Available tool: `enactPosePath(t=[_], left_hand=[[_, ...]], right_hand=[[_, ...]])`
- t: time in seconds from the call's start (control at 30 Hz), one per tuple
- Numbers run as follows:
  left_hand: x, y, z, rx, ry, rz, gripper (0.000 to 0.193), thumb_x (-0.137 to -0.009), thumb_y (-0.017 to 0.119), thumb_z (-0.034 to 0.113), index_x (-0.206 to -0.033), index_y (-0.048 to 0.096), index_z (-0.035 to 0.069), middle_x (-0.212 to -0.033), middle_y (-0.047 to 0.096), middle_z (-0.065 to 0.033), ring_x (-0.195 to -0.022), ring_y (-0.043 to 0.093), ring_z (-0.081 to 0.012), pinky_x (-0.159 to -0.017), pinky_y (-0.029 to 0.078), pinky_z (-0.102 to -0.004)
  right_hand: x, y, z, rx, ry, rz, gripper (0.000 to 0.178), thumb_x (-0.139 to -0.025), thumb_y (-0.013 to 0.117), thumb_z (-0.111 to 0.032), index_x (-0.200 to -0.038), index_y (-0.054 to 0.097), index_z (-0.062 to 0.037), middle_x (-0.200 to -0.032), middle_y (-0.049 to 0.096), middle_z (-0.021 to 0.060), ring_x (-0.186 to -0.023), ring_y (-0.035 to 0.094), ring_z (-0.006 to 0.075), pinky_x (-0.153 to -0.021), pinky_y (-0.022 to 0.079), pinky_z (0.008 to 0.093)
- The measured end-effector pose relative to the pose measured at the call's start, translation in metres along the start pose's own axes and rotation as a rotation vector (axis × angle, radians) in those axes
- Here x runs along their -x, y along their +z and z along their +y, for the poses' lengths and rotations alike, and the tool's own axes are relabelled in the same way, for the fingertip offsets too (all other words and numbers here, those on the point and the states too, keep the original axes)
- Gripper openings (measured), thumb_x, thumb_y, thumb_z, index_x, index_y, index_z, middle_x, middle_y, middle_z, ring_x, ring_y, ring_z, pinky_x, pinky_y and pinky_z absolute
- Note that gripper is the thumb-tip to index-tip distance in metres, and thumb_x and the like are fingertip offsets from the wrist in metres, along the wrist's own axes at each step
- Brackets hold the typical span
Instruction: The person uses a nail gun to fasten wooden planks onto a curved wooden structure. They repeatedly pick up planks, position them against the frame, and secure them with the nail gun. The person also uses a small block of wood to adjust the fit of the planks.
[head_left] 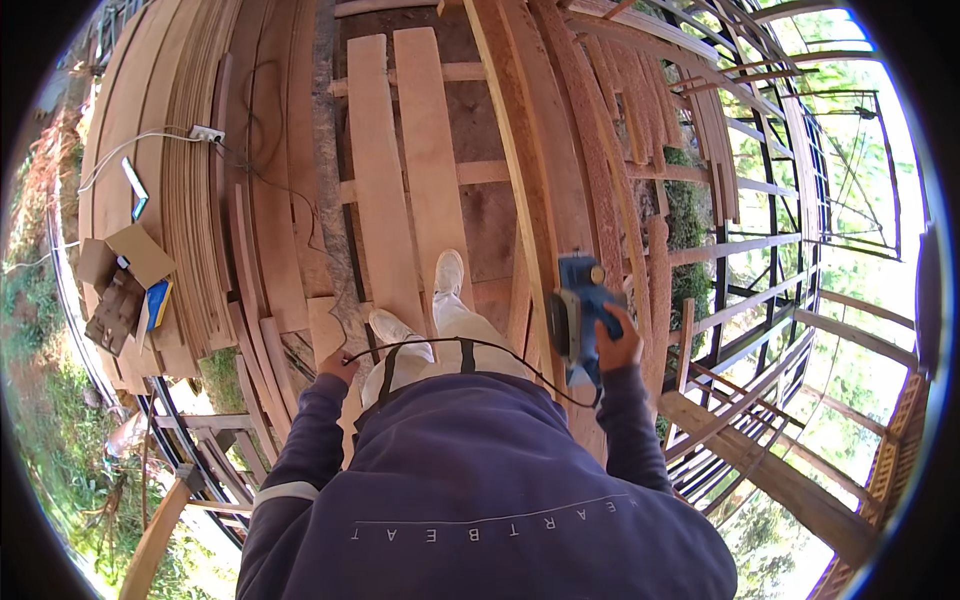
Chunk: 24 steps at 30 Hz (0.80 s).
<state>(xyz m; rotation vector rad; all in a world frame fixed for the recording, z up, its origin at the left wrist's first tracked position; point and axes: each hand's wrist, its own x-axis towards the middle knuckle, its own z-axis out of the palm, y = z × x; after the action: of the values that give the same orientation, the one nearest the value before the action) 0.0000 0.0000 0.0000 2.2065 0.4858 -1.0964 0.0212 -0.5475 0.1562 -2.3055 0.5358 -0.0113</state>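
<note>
My right hand (618, 340) is closed round the handle of a blue electric planer (577, 262). The planer has a round knob at its far end and a black part on its left side, against a long upright-edged plank (513, 150). A black cord (480, 342) runs from the planer across my waist to my left hand (339, 364). The fingers of my left hand are pinched on that cord, beside a short piece of wood (325, 325). Two pale boards (378, 170) lie lengthwise ahead of my feet.
Stacked planks (170, 200) fill the left side, with a white power strip (207, 133), an open cardboard box (140, 252) and loose cords on them. Crosspieces (480, 172) bear the boards. More rough planks (640, 100) and a dark metal frame (790, 200) stand right.
</note>
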Motion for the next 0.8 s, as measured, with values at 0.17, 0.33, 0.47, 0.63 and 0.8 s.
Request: enactPosePath(t=[0.17,0.33,0.47,0.63,0.8], left_hand=[[0.008,0.03,0.0,0.038,0.108,-0.082,0.034,-0.082,0.071,0.034,-0.1,0.068,0.006,-0.092,0.071,-0.0173,-0.086,0.068,-0.0321,-0.079,0.053,-0.0405],[-0.008,0.022,-0.008,0.017,0.043,-0.011,0.033,-0.083,0.071,0.033,-0.101,0.068,0.006,-0.092,0.071,-0.0171,-0.086,0.068,-0.0329,-0.079,0.053,-0.0403],[0.0,0.031,-0.014,0.056,0.017,0.034,0.031,-0.084,0.07,0.03,-0.099,0.068,0.003,-0.084,0.069,-0.0164,-0.076,0.067,-0.0281,-0.072,0.052,-0.0388],[0.011,0.04,-0.02,0.09,-0.024,0.094,0.03,-0.086,0.067,0.032,-0.097,0.068,0.004,-0.078,0.068,-0.0131,-0.07,0.065,-0.0233,-0.067,0.051,-0.0365],[0.019,0.036,-0.006,0.15,-0.062,0.103,0.032,-0.085,0.068,0.035,-0.096,0.069,0.004,-0.085,0.069,-0.0181,-0.082,0.068,-0.0316,-0.076,0.051,-0.0407]], right_hand=[[0.082,-0.027,0.04,0.044,0.027,0.024,0.03,-0.087,0.065,0.0,-0.116,0.065,-0.0055,-0.076,0.061,0.0019,-0.056,0.053,0.0067,-0.05,0.044,0.023],[0.011,0.016,-0.031,0.114,-0.192,0.104,0.03,-0.085,0.066,-0.003,-0.115,0.065,-0.004,-0.09,0.068,0.0086,-0.079,0.066,0.0166,-0.074,0.053,0.0297],[-0.074,0.036,-0.057,0.061,-0.177,0.076,0.028,-0.084,0.067,-0.005,-0.112,0.067,-0.0041,-0.107,0.07,0.0134,-0.099,0.068,0.0238,-0.089,0.052,0.0332],[-0.192,0.077,-0.089,0.173,-0.309,0.181,0.029,-0.082,0.069,-0.013,-0.112,0.069,-0.0105,-0.101,0.071,0.0131,-0.093,0.069,0.0238,-0.085,0.053,0.035],[-0.286,0.097,-0.096,0.03,-0.114,0.095,0.031,-0.082,0.068,-0.019,-0.112,0.069,-0.0128,-0.097,0.07,0.0133,-0.089,0.066,0.0301,-0.08,0.053,0.0383]])
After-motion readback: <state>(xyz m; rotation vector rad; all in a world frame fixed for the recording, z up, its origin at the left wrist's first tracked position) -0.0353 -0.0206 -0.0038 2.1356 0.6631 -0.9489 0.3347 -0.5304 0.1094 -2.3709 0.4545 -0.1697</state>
